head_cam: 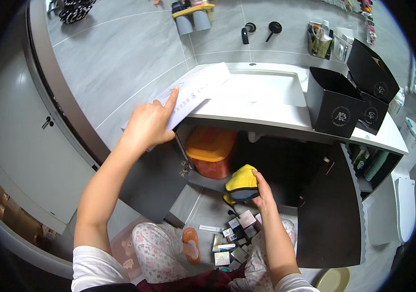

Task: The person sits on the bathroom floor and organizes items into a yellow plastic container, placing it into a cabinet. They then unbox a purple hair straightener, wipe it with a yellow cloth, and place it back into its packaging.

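My left hand (151, 122) grips a long white box (197, 87) with printing on it, thumb at its near edge and index finger stretched over the top face. The box lies slanted over the left end of the white countertop (244, 112). Lower down, my right hand (263, 191) holds a folded yellow and grey cloth (243, 180) with dark edging, in front of the open vanity cabinet (277, 164). Part of the cloth hangs below the fold. Behind it, inside the cabinet, stands an orange lidded plastic bin (209, 153).
Several small boxes (222, 258) lie on the floor between my legs. Two black boxes (339, 113) stand open on the counter's right, beside the sink basin (266, 87). Both cabinet doors, left (149, 179) and right (330, 215), swing outward. A toilet (405, 208) is at the right.
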Demonstrator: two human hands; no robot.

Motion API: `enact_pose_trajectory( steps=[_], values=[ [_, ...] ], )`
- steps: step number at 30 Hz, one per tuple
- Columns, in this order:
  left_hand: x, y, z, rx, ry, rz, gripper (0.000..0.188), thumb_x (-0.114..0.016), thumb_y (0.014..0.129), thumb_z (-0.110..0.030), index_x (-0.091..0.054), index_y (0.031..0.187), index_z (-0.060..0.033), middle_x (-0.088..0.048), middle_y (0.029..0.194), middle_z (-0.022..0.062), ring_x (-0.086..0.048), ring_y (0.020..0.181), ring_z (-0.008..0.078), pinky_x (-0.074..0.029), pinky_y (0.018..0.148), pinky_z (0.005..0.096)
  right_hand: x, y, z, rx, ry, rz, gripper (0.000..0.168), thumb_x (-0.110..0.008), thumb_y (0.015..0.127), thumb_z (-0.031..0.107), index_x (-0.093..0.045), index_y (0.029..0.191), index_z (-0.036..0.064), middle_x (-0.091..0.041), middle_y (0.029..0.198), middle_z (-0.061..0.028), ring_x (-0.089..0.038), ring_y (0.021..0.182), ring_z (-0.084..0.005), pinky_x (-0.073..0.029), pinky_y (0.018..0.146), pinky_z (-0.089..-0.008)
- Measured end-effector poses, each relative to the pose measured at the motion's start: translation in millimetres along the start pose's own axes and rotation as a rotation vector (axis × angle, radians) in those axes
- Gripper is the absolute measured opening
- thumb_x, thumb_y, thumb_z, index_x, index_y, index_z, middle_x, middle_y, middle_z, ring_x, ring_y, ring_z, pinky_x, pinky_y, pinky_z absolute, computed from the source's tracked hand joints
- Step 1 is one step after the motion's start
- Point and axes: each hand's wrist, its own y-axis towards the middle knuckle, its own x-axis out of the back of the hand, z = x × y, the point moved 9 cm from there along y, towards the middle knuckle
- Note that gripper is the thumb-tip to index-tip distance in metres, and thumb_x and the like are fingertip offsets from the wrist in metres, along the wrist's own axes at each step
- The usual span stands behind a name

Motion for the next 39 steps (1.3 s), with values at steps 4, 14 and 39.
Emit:
enact_pose_trajectory(
  steps=[4, 14, 39],
  values=[
    [15, -34, -5, 0.062, -0.027, -0.042, 0.092, -0.065, 0.055, -0.026, -0.030, 0.134, 0.0062, -0.060, 0.078, 0.0215, -0.060, 0.061, 0.0360, -0.051, 0.057, 0.0425, -87, -26, -31, 0.061, 0.213, 0.351, 0.052, -0.055, 0.086, 0.030, -0.043, 0.128, 0.004, -0.051, 0.127, -0.0105, -0.048, 0.117, -0.0250, -0.033, 0.104, -0.0406],
    [13, -134, -86, 0.106, -0.132, -0.274, 0.078, -0.069, 0.063, -0.018, -0.036, 0.125, 0.0150, -0.049, 0.111, 0.0374, -0.057, 0.097, 0.0441, -0.050, 0.081, 0.0401, -218, -78, -53, 0.442, 0.322, 0.454, 0.060, -0.057, 0.085, 0.044, -0.041, 0.129, 0.006, -0.051, 0.125, -0.0114, -0.050, 0.114, -0.0252, -0.039, 0.099, -0.0381],
    [-214, -300, -149, 0.978, -2.747, 0.343, 0.051, -0.070, 0.077, -0.020, -0.049, 0.120, -0.0012, -0.057, 0.109, 0.0140, -0.056, 0.099, 0.0240, -0.046, 0.085, 0.0343, -34, -164, -138, 0.099, 0.061, 0.193, 0.047, -0.059, 0.078, 0.024, -0.049, 0.120, 0.003, -0.060, 0.111, -0.0114, -0.060, 0.096, -0.0244, -0.050, 0.082, -0.0360]
  ],
)
